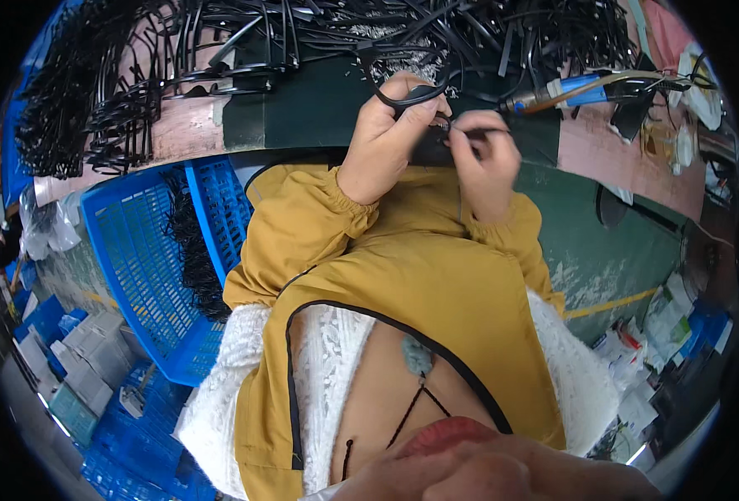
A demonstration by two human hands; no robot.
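My left hand (pixel 382 142) is closed around a black eyeglass frame (pixel 411 102) just above the table's near edge. The frame's dark curved rim loops over my thumb and fingers. Close beside it, my right hand (pixel 488 163) has its thumb and forefinger pinched together at the end of the frame. Whatever sits between those right fingertips is too small and dark to make out. Beyond my hands, small silvery metal pieces (pixel 415 63) lie scattered on a dark green mat (pixel 302 121) among loose black glasses parts.
Black glasses temples (pixel 65 108) are heaped at the left, with more black parts (pixel 553 37) at the far right. A blue electric screwdriver (pixel 582 90) lies right of my hands. Blue plastic baskets (pixel 148 267), one with black parts, stand below the table at my left.
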